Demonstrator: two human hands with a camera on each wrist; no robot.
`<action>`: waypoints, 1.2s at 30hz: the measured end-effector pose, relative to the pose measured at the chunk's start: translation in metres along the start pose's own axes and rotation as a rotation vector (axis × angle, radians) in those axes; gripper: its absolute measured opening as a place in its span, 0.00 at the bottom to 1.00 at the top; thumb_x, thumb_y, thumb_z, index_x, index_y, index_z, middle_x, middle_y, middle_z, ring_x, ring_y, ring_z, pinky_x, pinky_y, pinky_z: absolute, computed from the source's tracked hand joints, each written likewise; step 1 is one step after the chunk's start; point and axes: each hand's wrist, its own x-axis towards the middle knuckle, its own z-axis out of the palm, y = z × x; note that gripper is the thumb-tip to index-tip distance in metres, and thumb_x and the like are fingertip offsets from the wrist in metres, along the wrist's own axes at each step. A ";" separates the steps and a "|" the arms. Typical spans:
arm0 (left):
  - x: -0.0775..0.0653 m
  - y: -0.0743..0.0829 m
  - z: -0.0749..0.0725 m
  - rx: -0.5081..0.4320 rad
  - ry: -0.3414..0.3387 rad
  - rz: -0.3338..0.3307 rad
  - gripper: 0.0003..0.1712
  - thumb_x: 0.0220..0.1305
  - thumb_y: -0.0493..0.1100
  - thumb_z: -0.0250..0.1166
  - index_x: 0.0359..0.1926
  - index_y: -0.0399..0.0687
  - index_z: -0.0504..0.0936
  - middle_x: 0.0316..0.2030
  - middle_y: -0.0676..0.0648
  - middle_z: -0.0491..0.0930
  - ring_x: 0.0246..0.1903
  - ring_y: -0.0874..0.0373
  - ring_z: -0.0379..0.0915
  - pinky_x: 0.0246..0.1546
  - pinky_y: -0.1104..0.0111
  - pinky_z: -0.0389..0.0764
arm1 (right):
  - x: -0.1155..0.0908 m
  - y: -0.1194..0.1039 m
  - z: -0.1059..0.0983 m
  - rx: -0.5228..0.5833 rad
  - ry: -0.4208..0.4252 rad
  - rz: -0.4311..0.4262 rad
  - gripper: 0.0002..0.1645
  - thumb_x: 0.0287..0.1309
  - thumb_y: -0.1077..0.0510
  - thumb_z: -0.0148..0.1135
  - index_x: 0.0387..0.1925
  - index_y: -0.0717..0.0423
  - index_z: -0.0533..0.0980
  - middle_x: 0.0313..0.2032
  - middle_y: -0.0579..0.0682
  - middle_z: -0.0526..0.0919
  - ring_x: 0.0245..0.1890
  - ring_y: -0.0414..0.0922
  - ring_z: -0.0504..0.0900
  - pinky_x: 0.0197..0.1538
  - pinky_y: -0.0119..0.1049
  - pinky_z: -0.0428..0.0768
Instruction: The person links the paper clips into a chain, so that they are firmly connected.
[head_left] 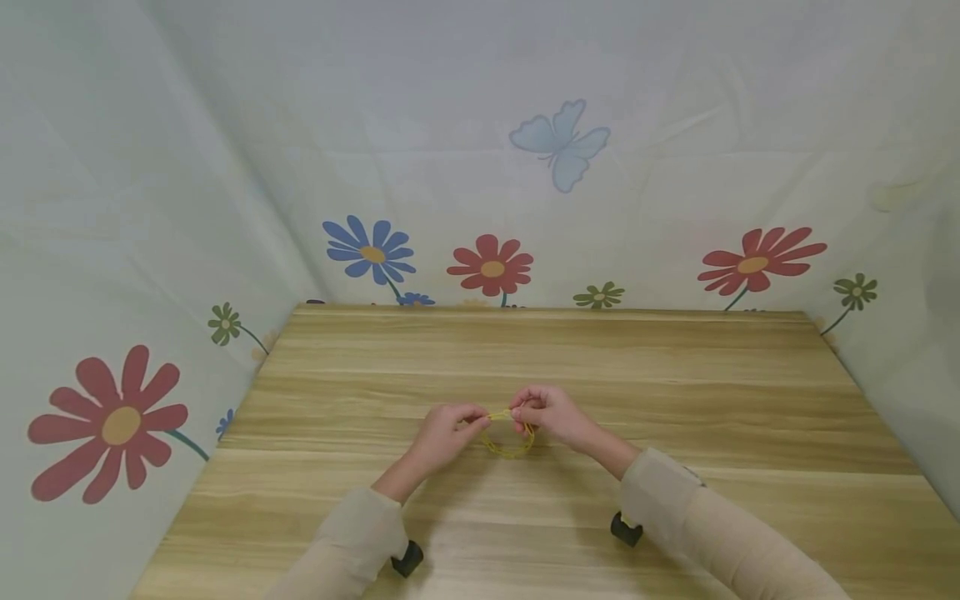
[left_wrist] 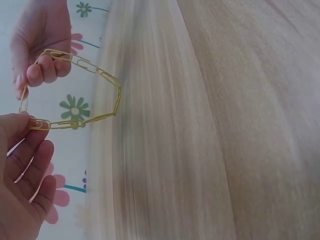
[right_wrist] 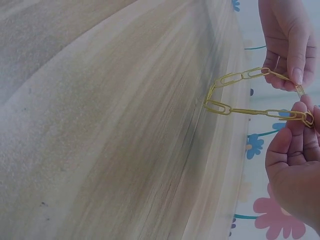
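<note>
A chain of yellow paper clips [head_left: 510,454] hangs as a loop between both hands, above the wooden table. My left hand [head_left: 442,435] pinches one part of the chain between thumb and forefinger. On the other side my right hand [head_left: 558,417] pinches it close by, so the two fingertips are a short gap apart. In the left wrist view the linked clips [left_wrist: 102,117] sag away from the hands. The right wrist view shows the same chain [right_wrist: 242,111] with several clips joined end to end. Fingertips partly cover the clips where they are held.
The wood-grain table [head_left: 675,358] spreads beneath the hands. Behind and to the left hangs a pale cloth [head_left: 420,100] printed with flowers and a butterfly. Dark wrist-worn devices [head_left: 407,558] show under the beige sleeves [head_left: 352,533].
</note>
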 end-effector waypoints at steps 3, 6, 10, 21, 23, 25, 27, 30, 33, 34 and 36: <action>0.000 0.000 0.001 0.010 0.000 0.007 0.09 0.58 0.43 0.59 0.35 0.43 0.82 0.34 0.49 0.82 0.35 0.59 0.78 0.36 0.70 0.77 | -0.001 -0.001 0.000 -0.007 0.002 0.002 0.11 0.57 0.64 0.53 0.38 0.72 0.70 0.25 0.63 0.78 0.21 0.41 0.75 0.28 0.33 0.74; 0.000 0.000 0.001 0.021 0.000 0.015 0.10 0.58 0.44 0.59 0.35 0.44 0.82 0.34 0.49 0.82 0.36 0.59 0.78 0.37 0.70 0.77 | -0.001 -0.002 0.001 -0.008 0.001 0.012 0.10 0.57 0.65 0.52 0.37 0.71 0.71 0.23 0.60 0.78 0.21 0.41 0.75 0.27 0.32 0.74; -0.001 0.002 0.001 0.045 0.000 0.026 0.09 0.58 0.44 0.59 0.35 0.45 0.82 0.35 0.49 0.83 0.37 0.59 0.78 0.38 0.69 0.77 | -0.001 0.000 0.000 -0.006 -0.010 0.020 0.10 0.57 0.65 0.52 0.37 0.72 0.70 0.21 0.52 0.77 0.21 0.41 0.74 0.26 0.32 0.73; -0.002 0.007 0.001 0.123 0.001 0.067 0.08 0.57 0.42 0.59 0.33 0.44 0.82 0.34 0.48 0.83 0.36 0.57 0.78 0.37 0.67 0.77 | -0.001 0.000 0.002 -0.016 -0.034 0.023 0.09 0.57 0.66 0.52 0.35 0.72 0.70 0.19 0.49 0.76 0.21 0.41 0.74 0.24 0.29 0.71; -0.002 0.007 0.001 0.150 0.008 0.081 0.07 0.57 0.42 0.59 0.33 0.44 0.82 0.33 0.49 0.83 0.35 0.58 0.78 0.36 0.67 0.77 | -0.001 0.000 0.002 -0.015 -0.036 0.023 0.09 0.57 0.66 0.52 0.34 0.72 0.70 0.19 0.50 0.76 0.20 0.41 0.74 0.24 0.28 0.71; -0.002 0.007 0.002 0.167 0.015 0.096 0.07 0.56 0.41 0.60 0.32 0.44 0.82 0.33 0.49 0.83 0.34 0.57 0.78 0.35 0.67 0.77 | -0.001 -0.001 0.002 -0.017 -0.035 0.026 0.09 0.56 0.66 0.52 0.34 0.72 0.70 0.19 0.50 0.76 0.20 0.41 0.74 0.23 0.28 0.71; -0.002 0.007 0.003 0.190 0.025 0.109 0.07 0.56 0.41 0.60 0.31 0.44 0.82 0.32 0.49 0.83 0.33 0.58 0.78 0.35 0.67 0.77 | -0.001 0.000 0.002 -0.026 -0.034 0.029 0.09 0.56 0.66 0.52 0.33 0.73 0.71 0.19 0.51 0.76 0.20 0.41 0.74 0.23 0.28 0.71; -0.002 0.007 0.003 0.205 0.037 0.121 0.06 0.56 0.41 0.60 0.30 0.45 0.82 0.31 0.50 0.83 0.33 0.58 0.78 0.34 0.68 0.77 | 0.000 0.001 0.002 -0.035 -0.033 0.039 0.10 0.56 0.65 0.53 0.33 0.73 0.71 0.19 0.51 0.76 0.20 0.42 0.74 0.23 0.27 0.71; -0.002 0.007 0.004 0.219 0.044 0.131 0.06 0.56 0.42 0.60 0.29 0.46 0.82 0.31 0.50 0.83 0.32 0.59 0.78 0.33 0.70 0.77 | 0.001 0.002 0.003 -0.031 -0.034 0.048 0.11 0.55 0.65 0.54 0.34 0.74 0.71 0.20 0.52 0.76 0.21 0.43 0.74 0.24 0.27 0.71; -0.002 0.007 0.004 0.224 0.046 0.136 0.05 0.56 0.42 0.60 0.29 0.46 0.82 0.31 0.51 0.83 0.32 0.60 0.78 0.32 0.70 0.77 | 0.001 0.002 0.003 -0.027 -0.033 0.051 0.11 0.55 0.65 0.54 0.34 0.74 0.71 0.20 0.53 0.76 0.21 0.43 0.74 0.24 0.27 0.71; -0.002 0.007 0.004 0.240 0.052 0.150 0.05 0.55 0.41 0.61 0.28 0.47 0.82 0.30 0.51 0.83 0.31 0.60 0.78 0.32 0.71 0.77 | 0.001 0.003 0.003 -0.021 -0.033 0.054 0.10 0.55 0.65 0.54 0.34 0.74 0.71 0.20 0.56 0.76 0.21 0.43 0.74 0.24 0.28 0.72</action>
